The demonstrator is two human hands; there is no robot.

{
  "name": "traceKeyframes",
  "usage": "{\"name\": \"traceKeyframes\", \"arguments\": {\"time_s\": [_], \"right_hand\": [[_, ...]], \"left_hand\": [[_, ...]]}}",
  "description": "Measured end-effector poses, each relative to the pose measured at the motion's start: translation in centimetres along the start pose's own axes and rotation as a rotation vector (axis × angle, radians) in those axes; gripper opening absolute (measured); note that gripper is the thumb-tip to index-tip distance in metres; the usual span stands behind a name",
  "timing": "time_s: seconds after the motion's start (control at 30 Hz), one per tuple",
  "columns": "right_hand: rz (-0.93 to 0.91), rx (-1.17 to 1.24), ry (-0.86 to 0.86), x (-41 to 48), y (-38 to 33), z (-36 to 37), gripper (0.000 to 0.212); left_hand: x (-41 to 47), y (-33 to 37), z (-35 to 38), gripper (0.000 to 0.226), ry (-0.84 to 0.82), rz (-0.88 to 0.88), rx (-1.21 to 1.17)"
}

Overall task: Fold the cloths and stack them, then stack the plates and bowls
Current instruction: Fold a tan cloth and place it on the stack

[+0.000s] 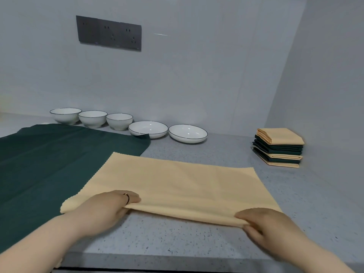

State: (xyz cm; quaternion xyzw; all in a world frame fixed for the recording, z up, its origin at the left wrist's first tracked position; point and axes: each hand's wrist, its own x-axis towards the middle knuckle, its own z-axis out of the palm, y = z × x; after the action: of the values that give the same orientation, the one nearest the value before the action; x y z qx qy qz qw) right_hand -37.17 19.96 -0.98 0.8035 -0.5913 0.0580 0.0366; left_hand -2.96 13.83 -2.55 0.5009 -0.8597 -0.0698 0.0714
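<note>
Pinching the near fold of the yellow cloth [177, 184] on the counter [197, 243], your left hand [104, 207] and right hand [269, 227] both grip it tightly; its left end overlaps the green cloth [49, 164]; an uneven pull may skew the layers or drag the green one.

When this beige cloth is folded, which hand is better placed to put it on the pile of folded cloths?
Probably the right. The right hand pinches the beige cloth at its right end, on the side where the pile stands; the left hand holds the left end, farther away.
</note>
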Motion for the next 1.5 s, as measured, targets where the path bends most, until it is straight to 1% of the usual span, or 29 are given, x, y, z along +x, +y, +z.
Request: {"name": "traceKeyframes", "arguments": {"time_s": [0.03, 0.07, 0.1, 0.13, 0.17, 0.2, 0.23, 0.3, 0.37, 0.4, 0.47, 0.57, 0.63, 0.67, 0.77, 0.87, 1.07, 1.23, 1.37, 1.43, 1.47, 1.5], "right_hand": [[0.003, -0.081, -0.003, 0.0, -0.2, -0.4, 0.023], [0.041, -0.03, -0.062, 0.0, -0.6, -0.7, 0.031], [0.014, -0.011, 0.001, 0.3, -0.5, -0.8, 0.039], [0.001, -0.027, 0.021, 0.4, 0.1, -0.9, 0.04], [0.022, -0.002, -0.056, 0.7, 0.3, -1.3, 0.034], [0.039, 0.065, -0.073, 1.1, 0.7, -1.8, 0.028], [0.052, 0.128, -0.067, 1.5, 1.0, -2.4, 0.028], [0.117, 0.264, -0.047, 2.9, 1.7, -3.4, 0.033], [0.164, 0.371, 0.013, 4.8, 3.0, -3.5, 0.034], [0.179, 0.384, 0.022, 5.8, 3.4, -3.5, 0.036], [0.212, 0.39, 0.002, 7.8, 3.9, -3.2, 0.031], [0.255, 0.35, -0.024, 11.0, 4.4, -1.9, 0.023], [0.298, 0.331, -0.032, 12.8, 4.9, -1.0, 0.019], [0.318, 0.319, -0.029, 13.5, 5.1, -0.6, 0.019], [0.357, 0.269, -0.04, 15.1, 5.5, 0.7, 0.024], [0.37, 0.206, -0.055, 16.0, 5.7, 1.6, 0.026], [0.417, 0.131, 0.074, 16.5, 5.5, 3.0, 0.026], [0.44, 0.118, 0.097, 16.8, 5.4, 3.1, 0.026], [0.443, 0.102, 0.092, 17.0, 5.2, 3.1, 0.027], [0.441, 0.106, 0.098, 17.0, 5.1, 3.3, 0.028], [0.442, 0.108, 0.1, 17.0, 5.1, 3.3, 0.028], [0.444, 0.108, 0.1, 17.0, 5.1, 3.4, 0.028]], "left_hand": [[-0.2, 0.1, -0.4, 0.045, -0.039, -0.013, -0.029], [-0.4, 0.2, -0.9, 0.042, -0.084, -0.028, -0.063], [-0.5, 0.3, -1.7, 0.041, -0.138, -0.041, -0.103], [-0.3, 0.3, -2.4, 0.043, -0.189, -0.062, -0.149], [-0.1, 0.2, -3.2, 0.041, -0.217, -0.089, -0.213], [0.2, -0.2, -3.8, 0.034, -0.213, -0.11, -0.281], [0.6, -0.6, -4.3, 0.027, -0.19, -0.115, -0.343], [1.9, -1.4, -5.1, 0.029, -0.096, -0.145, -0.415], [3.6, -2.1, -5.7, 0.028, -0.005, -0.194, -0.385], [4.4, -2.2, -5.8, 0.03, 0.006, -0.201, -0.343], [6.3, -2.3, -5.8, 0.031, 0.001, -0.213, -0.248], [9.3, -2.9, -5.0, 0.036, 0.02, -0.288, -0.164], [10.8, -3.4, -4.4, 0.031, 0.015, -0.317, -0.131], [11.5, -3.6, -4.1, 0.029, 0.0, -0.321, -0.115], [12.9, -3.9, -3.5, 0.032, -0.025, -0.344, -0.094], [13.9, -4.6, -2.6, 0.031, -0.013, -0.325, -0.07], [14.3, -5.2, -1.7, 0.034, 0.103, -0.306, -0.007], [15.1, -5.1, -1.2, 0.035, 0.181, -0.337, 0.071], [15.3, -4.8, -1.2, 0.038, 0.166, -0.366, 0.073], [15.1, -3.7, -1.4, 0.028, 0.166, -0.324, 0.033], [15.0, -2.9, -1.5, 0.028, 0.157, -0.283, -0.005], [14.8, -1.8, -1.5, 0.032, 0.12, -0.234, -0.036]]}}
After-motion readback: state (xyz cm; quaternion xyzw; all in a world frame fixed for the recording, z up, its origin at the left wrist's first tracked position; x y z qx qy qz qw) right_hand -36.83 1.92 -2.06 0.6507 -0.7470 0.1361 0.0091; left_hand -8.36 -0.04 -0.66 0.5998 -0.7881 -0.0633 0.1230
